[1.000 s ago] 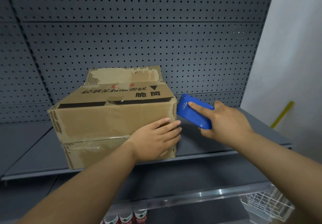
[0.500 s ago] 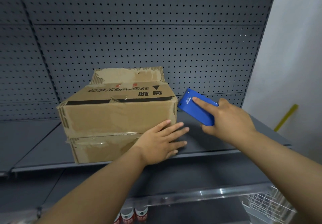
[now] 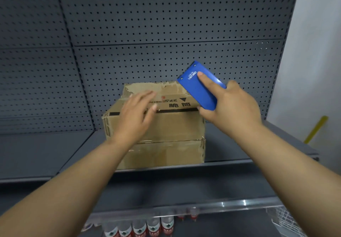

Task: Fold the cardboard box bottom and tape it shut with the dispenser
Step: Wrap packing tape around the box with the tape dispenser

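Note:
A worn brown cardboard box (image 3: 171, 144) stands on the grey shelf (image 3: 230, 150), printed flaps folded over its top and one torn flap sticking up at the back. My left hand (image 3: 136, 115), blurred, hovers with fingers spread over the box's top front edge. My right hand (image 3: 234, 107) grips the blue tape dispenser (image 3: 201, 87) above the box's top right corner, index finger stretched along its flat face. The dispenser's underside is hidden.
A grey pegboard wall (image 3: 166, 33) backs the shelf. Below the shelf edge stand several bottles with red labels (image 3: 153, 227). A white wire basket (image 3: 287, 220) sits at the lower right, and a yellow strip (image 3: 315, 129) leans against the white wall.
My left hand rose from the box's front lower corner to its top edge. My right hand lifted the dispenser from beside the box to above its right corner. The view shifted.

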Motion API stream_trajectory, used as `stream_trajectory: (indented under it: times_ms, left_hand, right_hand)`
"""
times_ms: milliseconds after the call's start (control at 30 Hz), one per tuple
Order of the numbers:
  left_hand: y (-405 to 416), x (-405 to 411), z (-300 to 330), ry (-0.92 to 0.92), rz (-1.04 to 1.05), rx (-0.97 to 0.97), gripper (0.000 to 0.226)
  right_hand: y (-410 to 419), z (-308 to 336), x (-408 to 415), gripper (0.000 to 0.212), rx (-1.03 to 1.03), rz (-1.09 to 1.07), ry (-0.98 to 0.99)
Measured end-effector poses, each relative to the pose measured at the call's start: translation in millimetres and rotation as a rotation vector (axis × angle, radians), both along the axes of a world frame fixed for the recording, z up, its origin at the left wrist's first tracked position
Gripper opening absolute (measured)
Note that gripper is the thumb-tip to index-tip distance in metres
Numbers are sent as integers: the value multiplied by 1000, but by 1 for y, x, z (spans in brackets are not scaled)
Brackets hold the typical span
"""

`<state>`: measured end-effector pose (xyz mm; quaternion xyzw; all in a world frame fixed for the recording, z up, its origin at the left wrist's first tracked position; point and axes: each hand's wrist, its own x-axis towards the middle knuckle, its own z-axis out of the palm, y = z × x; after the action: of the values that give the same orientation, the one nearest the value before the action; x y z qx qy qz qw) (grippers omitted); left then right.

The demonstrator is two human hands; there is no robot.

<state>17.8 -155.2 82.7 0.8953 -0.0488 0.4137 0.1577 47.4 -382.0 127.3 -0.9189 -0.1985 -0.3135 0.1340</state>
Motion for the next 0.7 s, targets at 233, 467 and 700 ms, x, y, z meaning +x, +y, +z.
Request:
stream_trajectory:
  times_ms: [233,467,700]
  left_hand:
    - [21,-20,78,179,-243,-919,45]
    - [35,-47,104,373,-394,-941,46]
    - [45,-62,108,617,-532,-885,62]
  right_hand:
    - [67,-9,-52,74,134,140,24]
    - [103,-15,-81,76,201,178,42]
    - [116,-27,-93,78,291,172,-77]
